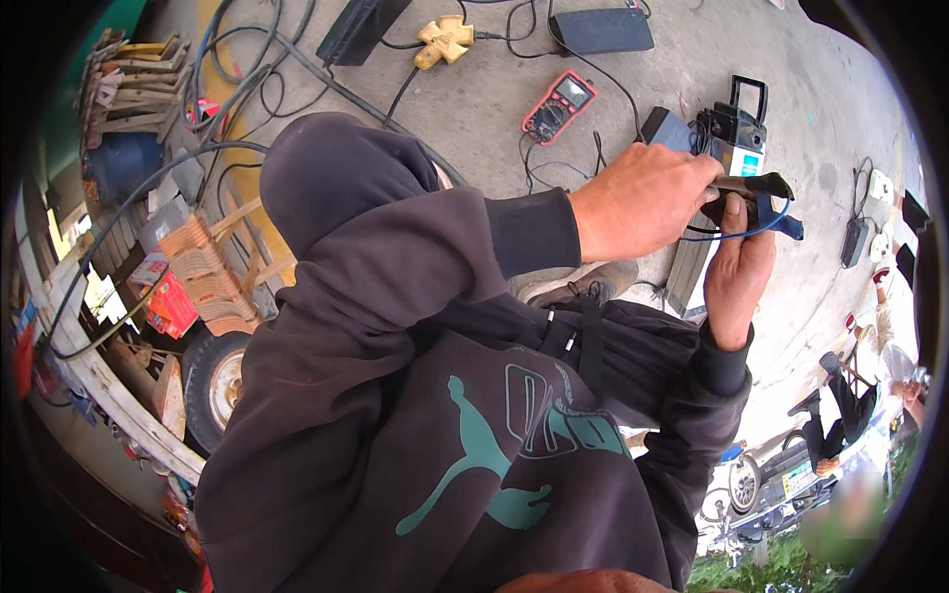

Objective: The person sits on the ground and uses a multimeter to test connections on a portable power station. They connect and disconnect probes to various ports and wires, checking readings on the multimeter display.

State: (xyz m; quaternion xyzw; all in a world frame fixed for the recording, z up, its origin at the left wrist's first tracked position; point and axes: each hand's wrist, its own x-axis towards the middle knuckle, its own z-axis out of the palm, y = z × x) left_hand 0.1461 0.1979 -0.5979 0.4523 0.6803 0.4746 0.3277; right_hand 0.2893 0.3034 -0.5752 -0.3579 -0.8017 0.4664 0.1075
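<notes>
1. The left grip (638,203) is closed, its fingers bent around a slim black-ended piece (769,185); the black end juts out past the fingertips, to the right.
2. The right grip (739,272) comes up from below, thumb raised and closed in against a blue-ended piece (788,228), just under the black end. Its other fingers are mostly hidden, and I cannot tell whether the two pieces are joined.
3. A thin blue wire (743,235) curves across the right grip and up beside both ends.
4. Just behind the hands, on the concrete floor (672,74), stands a black-and-white device with a carry handle (733,127); the hands and held pieces cover part of it.
5. Above the left hand lies a red multimeter (561,107), its leads trailing toward the person.
6. Farther off are a flat black box (603,32) and a yellow cross-shaped connector (445,42) with dark cables.
7. At left are coiled cables (282,44), stacked wooden slats (208,277) and a tyre (210,387).
8. The dark left sleeve (395,257) hides some of the floor.
</notes>
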